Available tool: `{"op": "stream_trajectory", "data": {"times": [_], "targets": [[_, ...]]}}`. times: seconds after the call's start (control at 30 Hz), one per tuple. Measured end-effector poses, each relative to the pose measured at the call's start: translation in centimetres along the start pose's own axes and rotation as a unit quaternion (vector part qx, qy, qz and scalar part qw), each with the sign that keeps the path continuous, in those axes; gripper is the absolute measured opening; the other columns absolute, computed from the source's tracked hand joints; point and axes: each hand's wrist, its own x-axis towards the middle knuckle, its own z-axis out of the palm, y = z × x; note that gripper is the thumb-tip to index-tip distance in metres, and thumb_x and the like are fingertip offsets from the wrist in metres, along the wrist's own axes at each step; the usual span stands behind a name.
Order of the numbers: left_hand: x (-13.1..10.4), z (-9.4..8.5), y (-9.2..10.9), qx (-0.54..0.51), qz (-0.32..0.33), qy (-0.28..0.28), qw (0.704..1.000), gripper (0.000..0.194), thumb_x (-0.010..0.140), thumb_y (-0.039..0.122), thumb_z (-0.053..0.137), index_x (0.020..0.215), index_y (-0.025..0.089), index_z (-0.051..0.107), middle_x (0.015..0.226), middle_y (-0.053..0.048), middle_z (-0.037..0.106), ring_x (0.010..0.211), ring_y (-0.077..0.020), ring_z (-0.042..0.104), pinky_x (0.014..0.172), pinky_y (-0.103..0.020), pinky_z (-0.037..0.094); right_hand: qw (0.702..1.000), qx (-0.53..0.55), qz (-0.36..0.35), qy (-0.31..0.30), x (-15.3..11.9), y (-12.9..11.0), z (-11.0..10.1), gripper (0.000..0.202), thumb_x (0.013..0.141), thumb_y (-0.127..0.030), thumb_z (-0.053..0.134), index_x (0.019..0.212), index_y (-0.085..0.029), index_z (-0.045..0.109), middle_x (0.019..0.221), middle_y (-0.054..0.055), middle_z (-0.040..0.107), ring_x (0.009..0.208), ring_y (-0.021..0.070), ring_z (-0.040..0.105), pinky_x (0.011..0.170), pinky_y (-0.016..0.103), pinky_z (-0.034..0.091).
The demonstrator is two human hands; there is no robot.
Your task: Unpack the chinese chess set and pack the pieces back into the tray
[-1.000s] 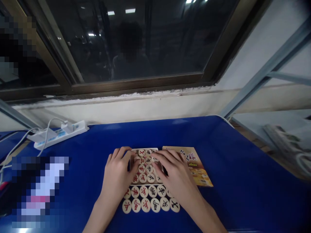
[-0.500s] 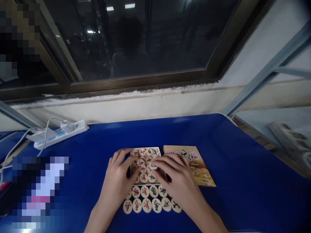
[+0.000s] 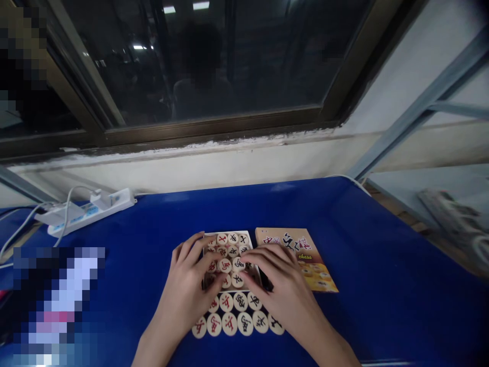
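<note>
Dark window glass (image 3: 267, 61) stands behind the glossy blue table (image 3: 171, 214), with a person's dim reflection (image 3: 202, 66) in it. Over on the left I see a white power strip (image 3: 91, 211) with plugs and cables, and on the right a grey metal frame (image 3: 397, 127) slants up along the wall.

Chinese chess pieces lie in a shallow white-rimmed tray (image 3: 233, 291) at the middle of the table's near part, both hands bent over it. From the left, the person's left hand (image 3: 187, 275) curls loosely, thumb and forefinger parted beside a red-marked horse piece (image 3: 224, 265); I can't tell whether they grip it. Likewise curled, the right hand (image 3: 280, 275) has its fingertips right by a black-marked horse piece (image 3: 238, 263), and its hold is just as unclear to me. Both horse pieces sit side by side, characters up.

Nearer the person, two rows of pieces (image 3: 229, 324) lie on the table, red-marked ones left, black-marked ones right. Just right of the tray, partly under the right hand, lies a tan cover (image 3: 317, 257) printed "chess"
</note>
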Motion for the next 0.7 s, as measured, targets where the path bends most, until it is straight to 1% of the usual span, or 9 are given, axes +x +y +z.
{"op": "stream_trajectory", "data": {"times": [0.07,0.23,0.33,0.47,0.6,0.7], "targets": [[0.03,-0.02,0.02,-0.004,-0.005,0.004,1.000,0.019,0.089,0.019,0.067,0.108,0.025,0.066,0.138,-0.008,0.060,0.137,-0.0363,0.044,0.098,-0.059,0.049,1.000,-0.003,-0.001,0.002,-0.11,-0.02,-0.03,0.008,0.099,-0.025,0.058,0.103,-0.025,0.065,0.096,-0.001,0.072,0.097,0.0202,0.063,0.090,0.041,0.044],[-0.04,0.11,-0.22,-0.020,-0.002,-0.011,1.000,0.031,0.092,0.018,0.063,0.121,0.029,0.063,0.144,-0.007,0.055,0.141,-0.0350,0.040,0.101,-0.059,0.048,1.000,-0.015,-0.001,0.008,-0.05,-0.15,-0.07,0.011,0.098,-0.025,0.057,0.106,-0.026,0.065,0.098,0.000,0.073,0.098,0.0208,0.064,0.091,0.042,0.045],[-0.10,0.27,-0.43,-0.028,-0.004,-0.012,1.000,0.030,0.091,0.016,0.065,0.117,0.030,0.065,0.143,-0.005,0.055,0.142,-0.0341,0.040,0.102,-0.058,0.048,1.000,-0.025,-0.005,0.000,0.07,-0.19,0.01,0.015,0.097,-0.023,0.057,0.108,-0.026,0.066,0.098,0.001,0.073,0.098,0.0208,0.065,0.089,0.040,0.048],[-0.11,0.44,-0.52,-0.033,-0.021,-0.003,0.999,0.020,0.090,0.021,0.069,0.109,0.027,0.066,0.139,-0.007,0.058,0.141,-0.0348,0.041,0.101,-0.058,0.049,1.000,-0.017,-0.008,0.002,0.04,-0.22,0.19,0.017,0.097,-0.022,0.056,0.108,-0.026,0.067,0.098,0.001,0.074,0.098,0.0209,0.065,0.088,0.040,0.049],[-0.25,0.52,-0.56,-0.034,-0.015,-0.008,0.999,0.033,0.090,0.019,0.068,0.121,0.029,0.062,0.142,-0.007,0.056,0.142,-0.0351,0.039,0.102,-0.060,0.047,1.000,-0.004,0.002,0.003,-0.11,-0.24,0.36,0.015,0.098,-0.023,0.056,0.109,-0.026,0.066,0.099,0.001,0.073,0.098,0.0212,0.064,0.090,0.041,0.048],[-0.32,0.58,-0.67,-0.033,-0.008,-0.008,0.999,0.031,0.090,0.015,0.067,0.117,0.029,0.065,0.142,-0.006,0.056,0.141,-0.0349,0.041,0.101,-0.059,0.048,1.000,-0.001,0.009,0.002,-0.08,-0.32,0.51,0.015,0.098,-0.023,0.056,0.109,-0.026,0.066,0.098,0.001,0.072,0.097,0.0213,0.064,0.089,0.041,0.047]]}}
